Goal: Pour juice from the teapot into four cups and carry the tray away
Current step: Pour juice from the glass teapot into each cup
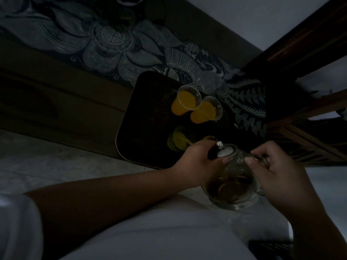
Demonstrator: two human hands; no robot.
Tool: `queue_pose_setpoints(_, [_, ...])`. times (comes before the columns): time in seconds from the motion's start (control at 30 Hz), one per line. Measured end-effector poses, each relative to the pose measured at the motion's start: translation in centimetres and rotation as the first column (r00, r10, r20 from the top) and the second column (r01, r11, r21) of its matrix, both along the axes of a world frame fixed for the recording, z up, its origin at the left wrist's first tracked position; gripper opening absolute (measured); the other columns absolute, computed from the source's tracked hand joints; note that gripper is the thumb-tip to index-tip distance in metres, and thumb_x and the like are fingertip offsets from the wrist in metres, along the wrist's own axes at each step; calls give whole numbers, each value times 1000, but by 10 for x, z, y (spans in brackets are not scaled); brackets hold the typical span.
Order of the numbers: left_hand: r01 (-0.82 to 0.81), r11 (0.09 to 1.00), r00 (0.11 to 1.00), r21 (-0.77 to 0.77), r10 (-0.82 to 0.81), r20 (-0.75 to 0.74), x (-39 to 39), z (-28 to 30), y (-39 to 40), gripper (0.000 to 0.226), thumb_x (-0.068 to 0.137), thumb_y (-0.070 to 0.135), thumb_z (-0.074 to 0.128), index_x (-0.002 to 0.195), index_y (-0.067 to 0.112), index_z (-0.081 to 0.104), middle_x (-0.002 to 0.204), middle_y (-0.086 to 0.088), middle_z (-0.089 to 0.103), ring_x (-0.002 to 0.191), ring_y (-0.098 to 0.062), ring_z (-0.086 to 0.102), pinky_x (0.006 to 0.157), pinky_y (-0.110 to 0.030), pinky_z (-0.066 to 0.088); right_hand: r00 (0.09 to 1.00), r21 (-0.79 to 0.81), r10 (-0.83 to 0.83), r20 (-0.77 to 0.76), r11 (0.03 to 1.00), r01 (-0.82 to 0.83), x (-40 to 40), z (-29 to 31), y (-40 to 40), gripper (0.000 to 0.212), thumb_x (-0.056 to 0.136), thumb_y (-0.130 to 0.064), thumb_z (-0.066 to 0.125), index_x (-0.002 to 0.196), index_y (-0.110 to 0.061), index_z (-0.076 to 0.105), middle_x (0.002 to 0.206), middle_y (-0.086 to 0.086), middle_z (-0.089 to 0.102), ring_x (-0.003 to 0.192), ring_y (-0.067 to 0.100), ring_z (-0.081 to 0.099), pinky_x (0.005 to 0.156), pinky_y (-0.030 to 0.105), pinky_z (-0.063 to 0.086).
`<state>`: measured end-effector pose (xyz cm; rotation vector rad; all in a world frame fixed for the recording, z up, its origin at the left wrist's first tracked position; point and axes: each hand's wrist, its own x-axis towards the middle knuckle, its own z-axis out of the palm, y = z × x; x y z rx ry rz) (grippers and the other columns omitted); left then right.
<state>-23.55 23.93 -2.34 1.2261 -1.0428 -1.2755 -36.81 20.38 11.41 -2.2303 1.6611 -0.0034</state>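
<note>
A: What worried you there?

B: The tray (142, 117) overhung the worktop (56, 102) edge, so lifting it unevenly could have tipped the four cups (188, 100). My right hand (281, 177) was closed around the teapot (232, 184) handle, my left hand (199, 164) wrapped round its spout side by the lid (225, 152). Pouring so near the fourth cup, a slip could have spilled juice.

A: Any writing?

B: None I could read, too dark.
</note>
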Motion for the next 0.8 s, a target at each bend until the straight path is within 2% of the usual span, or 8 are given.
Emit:
queue_pose_setpoints(0.1, [-3,1000,1000,4,3,8,-1,-2,-1,18,90,28,65,99,12,63,91,-4,65,85,-19,63,75,-40,55,1000,6,1,3,1000,-1,1,0,0,7,89,-28,61,87,-28,55,73,-6,65,69,9,61,58,33,46])
queue_pose_setpoints(0.23, [-15,1000,1000,-11,15,18,-1,-1,-1,11,91,27,64,93,16,62,85,3,62,78,-9,59,69,-28,49,1000,12,-6,14,1000,5,3,2,1,7,89,-27,61,86,-28,55,73,-6,65,69,9,61,57,31,44])
queue_pose_setpoints(0.33, [-15,1000,1000,-4,15,15,-1,0,-1,16,91,26,64,98,13,63,90,-2,66,83,-14,62,73,-35,54,1000,8,0,-8,1000,1,3,5,1,6,89,-30,60,87,-29,55,74,-6,65,69,10,61,57,33,45])
queue_pose_setpoints(0.6, [-29,1000,1000,-10,29,-13,-2,0,0,19,90,29,62,102,13,64,95,-3,68,88,-16,65,76,-38,56,999,-11,22,-46,1000,-22,7,10,0,6,87,-32,61,87,-29,55,71,-7,64,67,10,60,60,36,48])
queue_pose_setpoints(0.8, [-23,1000,999,-19,23,-23,-1,1,1,16,91,26,62,100,13,64,91,-1,67,82,-12,63,71,-30,52,999,-6,25,-47,1000,-25,8,12,0,6,88,-32,60,86,-31,55,71,-8,64,68,9,61,57,33,46])
